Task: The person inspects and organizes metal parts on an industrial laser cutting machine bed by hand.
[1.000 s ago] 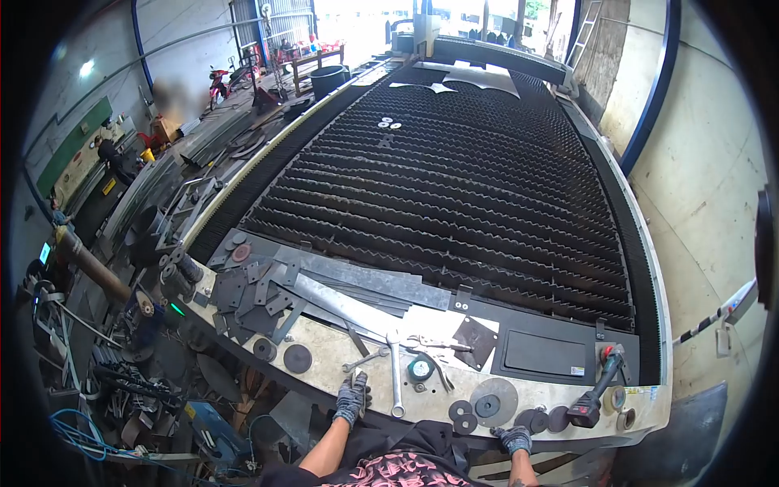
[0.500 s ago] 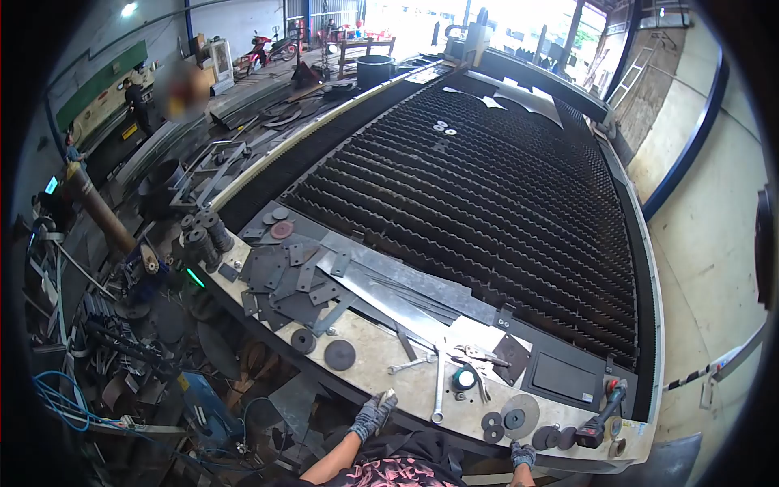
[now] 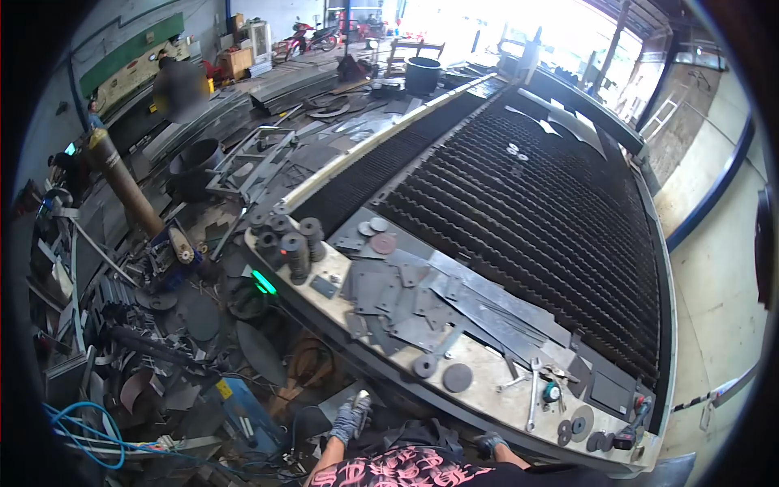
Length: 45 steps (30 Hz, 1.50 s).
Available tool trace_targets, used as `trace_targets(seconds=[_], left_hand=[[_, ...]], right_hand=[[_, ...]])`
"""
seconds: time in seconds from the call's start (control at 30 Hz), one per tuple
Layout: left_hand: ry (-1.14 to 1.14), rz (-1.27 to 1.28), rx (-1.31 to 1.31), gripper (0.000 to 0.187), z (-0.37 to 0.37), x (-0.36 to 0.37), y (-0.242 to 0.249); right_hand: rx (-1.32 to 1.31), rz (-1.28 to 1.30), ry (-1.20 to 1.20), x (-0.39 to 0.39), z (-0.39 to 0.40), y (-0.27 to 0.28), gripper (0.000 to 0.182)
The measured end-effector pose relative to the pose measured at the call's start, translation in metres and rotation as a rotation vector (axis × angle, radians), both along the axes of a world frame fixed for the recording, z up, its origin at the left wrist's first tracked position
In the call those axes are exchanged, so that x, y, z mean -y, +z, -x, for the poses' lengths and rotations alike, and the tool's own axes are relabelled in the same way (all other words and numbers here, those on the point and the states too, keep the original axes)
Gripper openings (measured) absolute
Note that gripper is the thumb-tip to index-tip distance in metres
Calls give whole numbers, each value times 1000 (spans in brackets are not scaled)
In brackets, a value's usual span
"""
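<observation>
My left hand (image 3: 351, 415), in a grey glove, is off the front edge of the machine bed. Its fingers look curled, with a small pale patch at their tips that I cannot make out. My right hand (image 3: 488, 445), gloved as well, hangs low by the bed's front edge, its fingers too dark to read. On the ledge nearest them lie a round dark disc (image 3: 458, 377), a ring-shaped disc (image 3: 424, 366), a combination wrench (image 3: 533, 395), a tape measure (image 3: 553, 393) and a cordless angle grinder (image 3: 632, 426).
The slatted cutting bed (image 3: 519, 219) stretches away ahead. Flat steel plates (image 3: 389, 288) and stacked discs (image 3: 296, 258) cover the ledge's left part. Scrap metal, a blue box (image 3: 251, 415) and a blue hose (image 3: 89, 430) crowd the floor at left. A person (image 3: 180, 85) stands far back.
The view has swung left, so the bed appears further right. My left hand has moved away from the ledge, and my right hand has left the ledge's edge near the small discs.
</observation>
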<state>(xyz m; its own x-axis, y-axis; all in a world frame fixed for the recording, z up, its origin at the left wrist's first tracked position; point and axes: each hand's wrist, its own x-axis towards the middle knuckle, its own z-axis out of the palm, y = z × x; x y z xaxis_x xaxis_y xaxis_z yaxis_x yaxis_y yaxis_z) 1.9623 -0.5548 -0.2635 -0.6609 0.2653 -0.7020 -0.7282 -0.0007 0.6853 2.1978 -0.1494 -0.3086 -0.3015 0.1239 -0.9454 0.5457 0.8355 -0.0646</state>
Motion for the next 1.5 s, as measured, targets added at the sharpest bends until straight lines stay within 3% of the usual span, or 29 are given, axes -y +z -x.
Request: trace_targets(seconds=[0.03, 0.1, 0.13, 0.17, 0.2, 0.23, 0.27, 0.33, 0.4, 0.5, 0.53, 0.57, 0.63, 0.73, 0.77, 0.8, 0.87, 0.97, 1.0, 1.03, 1.13, 1.2, 1.23, 1.27, 1.33, 1.37, 1.4, 1.47, 1.5], left_hand=[[105, -1, -39, 36, 13, 30, 3], [266, 22, -56, 35, 44, 87, 16], [320, 45, -27, 34, 58, 115, 18], [503, -172, -67, 32, 70, 151, -44], [533, -175, -29, 31, 80, 162, -1], [565, -178, 8, 31, 91, 172, 49], [565, -173, 12, 31, 101, 184, 51], [905, -320, 27, 38, 135, 204, 47], [933, -368, 11, 40, 172, 216, 49], [653, -518, -302, 42, 226, 253, -40], [577, -531, -402, 43, 224, 280, -50], [727, -625, -310, 43, 243, 285, -40], [883, -712, -245, 43, 328, 294, -13], [784, -616, -58, 46, 434, 330, 43], [732, -309, -245, 47, 456, 353, 31], [685, 38, -379, 48, 479, 377, 20], [750, -595, -216, 40, 532, 394, 61], [541, -310, -272, 43, 604, 399, 125], [512, -288, -371, 45, 628, 397, 127], [483, -280, -287, 44, 649, 399, 113], [506, -266, -214, 41, 708, 374, 124], [458, -319, -38, 48, 754, 377, 88], [300, -244, -230, 55, 775, 378, 74], [298, -242, -221, 55, 805, 374, 83], [-90, -190, -239, 58, 876, 364, 112], [-266, -70, -424, 60, 914, 372, 75], [-332, -41, -462, 62, 954, 364, 85], [-347, -123, -368, 57, 1035, 345, 100], [-293, -184, -294, 58, 1072, 333, 122]], right_hand=[[114, 42, -471, 34, 48, 11, 50], [-247, 113, -167, 103, 144, 75, 51], [-445, 246, -164, 121, 171, 67, 39], [-474, 364, -179, 145, 210, 93, 42], [-495, 487, -197, 169, 250, 119, 46], [-420, 316, -35, 201, 296, 166, 49], [-555, 388, 100, 217, 327, 153, 50], [-488, 456, 65, 260, 391, 163, 51], [-567, 547, 130, 304, 438, 169, 56], [-635, 643, 267, 371, 508, 113, 62], [-581, 694, 159, 403, 532, 130, 59], [-323, 1021, -30, 435, 565, 159, 53], [-388, 1176, -84, 491, 616, 128, 52], [-410, 1362, -314, 566, 696, 124, 58], [-266, 1398, -406, 583, 725, 142, 62], [-333, 1321, -425, 597, 750, 154, 61], [-406, 1319, -450, 606, 795, 205, 59], [-366, 1389, -483, 617, 860, 205, 62], [-310, 1439, -556, 621, 875, 205, 65], [-502, 1336, -455, 617, 892, 191, 64], [-493, 1364, -769, 620, 924, 134, 60], [-575, 1228, -765, 613, 956, 124, 60], [-597, 1231, -876, 612, 972, 123, 59], [-611, 1233, -985, 613, 987, 129, 58], [-623, 1152, -1109, 609, 1031, 131, 56], [-619, 1086, -1048, 598, 1059, 114, 58], [-605, 1036, -1001, 599, 1093, 123, 60], [-745, 1309, -1318, 604, 1170, 172, 65], [-800, 1175, -1269, 594, 1204, 157, 68]])
